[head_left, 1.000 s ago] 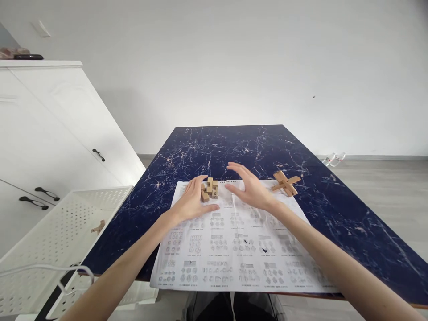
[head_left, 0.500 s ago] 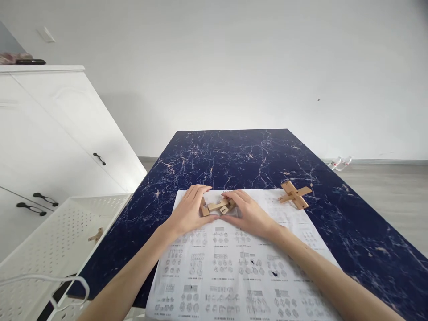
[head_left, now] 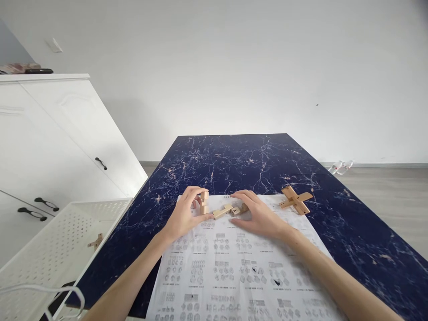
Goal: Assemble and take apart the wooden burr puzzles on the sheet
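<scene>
In the head view, my left hand (head_left: 184, 211) grips a notched wooden puzzle piece (head_left: 204, 203), standing upright between thumb and fingers. To its right a second notched piece (head_left: 222, 211) lies on the printed paper sheet (head_left: 200, 276). My right hand (head_left: 256, 213) curves around a small wooden piece marked with a 3 (head_left: 235, 211), fingers and thumb apart. Another wooden piece (head_left: 244, 207) shows partly under that palm; whether the hand touches it is unclear. A cross-shaped wooden puzzle (head_left: 296, 200) sits at the sheet's far right corner.
The sheet, covered with small printed diagrams, lies on a dark blue marbled table (head_left: 230, 165). At the left, a white perforated basket (head_left: 43, 249) holds another small wooden cross (head_left: 96, 240). A white cabinet (head_left: 60, 129) stands behind it. Clear bottles (head_left: 340, 167) are on the floor beyond the right edge.
My hands have moved apart. The piece by my left hand now stands upright in its fingers, and the loose pieces lie more spread out. My right hand has shifted right and opened wider.
</scene>
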### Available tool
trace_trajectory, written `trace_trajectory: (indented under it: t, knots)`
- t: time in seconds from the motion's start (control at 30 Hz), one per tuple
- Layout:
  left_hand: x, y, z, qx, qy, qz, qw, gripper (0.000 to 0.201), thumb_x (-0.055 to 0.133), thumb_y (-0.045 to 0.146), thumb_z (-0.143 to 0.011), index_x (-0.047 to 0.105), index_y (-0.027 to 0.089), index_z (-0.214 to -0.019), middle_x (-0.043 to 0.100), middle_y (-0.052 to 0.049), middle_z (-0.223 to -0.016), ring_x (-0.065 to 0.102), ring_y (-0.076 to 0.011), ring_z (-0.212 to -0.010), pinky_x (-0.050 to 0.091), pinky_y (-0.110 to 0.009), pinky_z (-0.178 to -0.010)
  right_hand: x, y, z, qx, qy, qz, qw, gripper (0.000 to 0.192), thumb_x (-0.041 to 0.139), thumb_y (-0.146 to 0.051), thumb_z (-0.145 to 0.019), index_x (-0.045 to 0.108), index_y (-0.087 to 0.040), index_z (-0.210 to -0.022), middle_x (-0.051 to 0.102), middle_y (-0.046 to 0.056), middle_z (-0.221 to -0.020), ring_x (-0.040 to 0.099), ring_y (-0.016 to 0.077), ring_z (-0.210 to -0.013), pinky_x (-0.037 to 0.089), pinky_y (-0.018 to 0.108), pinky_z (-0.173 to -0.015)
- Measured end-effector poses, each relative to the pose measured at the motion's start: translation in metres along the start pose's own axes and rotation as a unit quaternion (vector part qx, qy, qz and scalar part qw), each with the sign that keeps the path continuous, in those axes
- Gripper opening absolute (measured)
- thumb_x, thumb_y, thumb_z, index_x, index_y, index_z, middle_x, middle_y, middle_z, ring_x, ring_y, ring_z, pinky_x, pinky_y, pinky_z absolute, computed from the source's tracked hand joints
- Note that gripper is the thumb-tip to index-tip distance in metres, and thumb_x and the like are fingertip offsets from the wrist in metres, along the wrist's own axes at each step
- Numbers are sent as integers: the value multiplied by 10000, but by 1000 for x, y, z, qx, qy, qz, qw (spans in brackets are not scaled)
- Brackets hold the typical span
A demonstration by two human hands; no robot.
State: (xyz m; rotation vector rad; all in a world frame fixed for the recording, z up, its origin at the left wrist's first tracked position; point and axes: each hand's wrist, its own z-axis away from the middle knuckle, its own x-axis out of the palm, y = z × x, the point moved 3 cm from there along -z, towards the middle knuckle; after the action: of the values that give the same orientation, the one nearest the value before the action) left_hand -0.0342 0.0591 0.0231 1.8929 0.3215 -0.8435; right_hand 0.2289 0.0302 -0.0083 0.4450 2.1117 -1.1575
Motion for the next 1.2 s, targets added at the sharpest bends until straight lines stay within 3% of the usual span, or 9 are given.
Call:
trace_trajectory:
  t: [0.17, 0.27, 0.37, 0.53, 0.63, 0.77, 0.9, 1.1, 1.2]
  knots:
    - [3, 2, 2, -85, -22, 148, 985, 739, 833, 462, -877, 488, 289, -1507, 745, -40, -1080, 735, -203, -846, 608, -358, -823, -17, 12, 1, 21, -29, 59, 998, 217, 691, -447, -991, 700, -259, -1100, 697, 115, -1162, 699, 299, -970, 602, 467, -815]
    - [5, 6, 2, -102, -48, 231, 966, 759, 759, 441, -937, 393, 286, -1583, 732, -44, -1082, 691, -153, -738, 582, -277, -662, -19, 13, 0, 26, -22, 44, 998, 279, 551, -469, -1080, 684, -256, -957, 711, 98, -1054, 688, 266, -877, 562, 418, -750]
    - [9, 7, 2, -115, -59, 259, 957, 771, 677, 461, -994, 306, 284, -1646, 720, -80, -1171, 657, -128, -697, 518, -236, -568, -20, 9, 0, 54, 18, 5, 998, 347, 510, -548, -1089, 673, -266, -970, 721, 81, -971, 667, 259, -808, 534, 403, -717]
    - [19, 3, 3, -114, -53, 272, 954, 495, 584, 541, -1046, 493, 199, -1393, 728, -105, -1127, 624, -133, -683, 518, -274, -607, -14, 3, -1, 140, 42, -132, 980, 426, 469, -639, -1078, 651, -257, -1031, 610, -3, -695, 533, 191, -577, 436, 321, -546]
    - [19, 5, 3, -107, -53, 259, 959, 386, 588, 558, -1045, 561, 200, -1189, 720, -58, -1000, 571, -121, -645, 489, -270, -607, -8, -3, -3, 131, 32, -202, 970, 400, 512, -620, -1063, 637, -247, -1133, 633, 0, -749, 620, 205, -688, 510, 332, -634]
    - [14, 11, 4, -115, -67, 229, 964, 359, 666, 561, -994, 682, 216, -1093, 704, -40, -913, 629, -170, -741, 489, -275, -631, -2, -4, -3, 152, 39, -272, 949, 405, 643, -583, -992, 624, -247, -1216, 735, 50, -935, 717, 234, -837, 598, 384, -756]
    - [8, 10, 3, -137, -55, 241, 959, 372, 660, 586, -995, 700, 217, -1001, 597, 11, -741, 541, -143, -629, 426, -262, -575, 1, -2, -3, 175, 46, -290, 940, 352, 683, -540, -968, 642, -238, -1146, 750, 39, -860, 733, 233, -806, 616, 410, -798]
    - [10, 8, 0, -170, -23, 418, 892, 414, 684, 604, -982, 660, 193, -1028, 711, -63, -977, 618, -132, -645, 424, -245, -506, 3, -3, -4, 170, 35, -317, 933, 341, 653, -517, -988, 639, -243, -1190, 791, 59, -933, 767, 257, -923, 608, 454, -918]
    - [12, 10, 0, -185, -30, 429, 884, 453, 670, 637, -984, 647, 194, -1074, 699, -28, -884, 527, -83, -471, 363, -243, -430, 5, -6, -4, 168, 24, -332, 928, 355, 642, -516, -1004, 631, -234, -1219, 801, 68, -951, 767, 255, -914, 610, 454, -913]
